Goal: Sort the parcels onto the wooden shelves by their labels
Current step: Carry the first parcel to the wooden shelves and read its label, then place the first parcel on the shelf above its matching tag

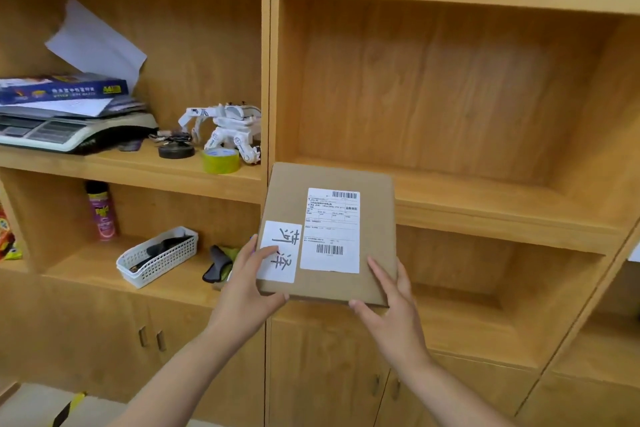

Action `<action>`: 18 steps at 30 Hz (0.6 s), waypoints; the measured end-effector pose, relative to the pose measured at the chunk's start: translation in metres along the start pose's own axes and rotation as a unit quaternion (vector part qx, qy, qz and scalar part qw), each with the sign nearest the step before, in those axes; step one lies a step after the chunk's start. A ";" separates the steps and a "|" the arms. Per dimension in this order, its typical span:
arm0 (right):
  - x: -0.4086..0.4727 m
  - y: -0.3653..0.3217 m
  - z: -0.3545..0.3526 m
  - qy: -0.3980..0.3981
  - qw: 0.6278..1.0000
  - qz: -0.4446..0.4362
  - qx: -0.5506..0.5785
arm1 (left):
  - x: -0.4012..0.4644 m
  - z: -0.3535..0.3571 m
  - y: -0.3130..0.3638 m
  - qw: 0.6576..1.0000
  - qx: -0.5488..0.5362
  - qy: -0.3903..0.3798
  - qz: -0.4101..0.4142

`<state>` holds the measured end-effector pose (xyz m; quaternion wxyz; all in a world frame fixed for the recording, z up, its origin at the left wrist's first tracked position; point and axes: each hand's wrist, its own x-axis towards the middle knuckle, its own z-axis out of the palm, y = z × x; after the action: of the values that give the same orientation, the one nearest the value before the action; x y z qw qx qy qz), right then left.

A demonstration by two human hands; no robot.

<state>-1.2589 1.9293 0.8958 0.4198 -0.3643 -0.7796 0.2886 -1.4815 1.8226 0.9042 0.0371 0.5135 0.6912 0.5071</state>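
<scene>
I hold the parcel (pixel 329 236) by its near corners, left hand (pixel 247 282) and right hand (pixel 391 302) clamped, at the empty shelf (pixel 485 204) lip; misreading its label risks misfiling.

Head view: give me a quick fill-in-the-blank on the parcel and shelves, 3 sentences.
1. The cardboard parcel is held by ____ hands.
2. The parcel carries ____ white labels on its top face.
3. The yellow tape roll sits on the shelf right in front of a white toy ____.

Missing words: both (left hand, right hand); two; robot
</scene>
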 end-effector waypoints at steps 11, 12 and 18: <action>0.092 -0.004 0.040 0.053 0.998 -0.016 -0.020 | 0.109 0.001 -0.033 0.999 0.004 -0.011 0.053; 0.100 -0.001 0.041 0.050 0.998 -0.012 -0.020 | 0.116 0.004 -0.035 0.998 0.005 -0.012 0.055; 0.148 0.016 0.043 0.044 0.998 -0.028 -0.026 | 0.153 0.020 -0.042 0.998 0.026 -0.005 0.051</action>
<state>-1.3476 2.0523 0.9282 0.4517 -0.3656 -0.7775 0.2404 -1.5701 1.9521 0.9351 0.0016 0.5514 0.6768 0.4877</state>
